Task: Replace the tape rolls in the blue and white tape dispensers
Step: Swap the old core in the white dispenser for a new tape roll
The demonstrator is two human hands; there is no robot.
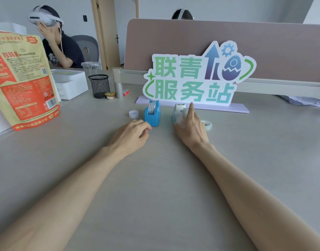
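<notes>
Now: your right hand (190, 127) wraps white dispenser (179, 113) mid-tabletop, index extended, other fingers closed on body. Left hand (132, 133) loosely curled, empty, touching blue dispenser (152, 113). Spare rolls (207, 124) (133, 114) outboard. Brace base, lift roll straight up.

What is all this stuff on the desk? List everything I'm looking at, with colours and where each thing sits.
blue tape dispenser: 1, blue, centre, roll inside
white tape dispenser: 1, white, right of the blue one
loose tape rolls: 2, whitish; one left of the blue dispenser, one beside the right hand
sign: 1, green and white, behind the dispensers
mesh pen cup: 1, black, left rear
white box: 1, left rear
snack bag: 1, orange and tan, far left
clear cup: 1, behind the pen cup
left hand: by the blue dispenser
right hand: on the white dispenser
</notes>
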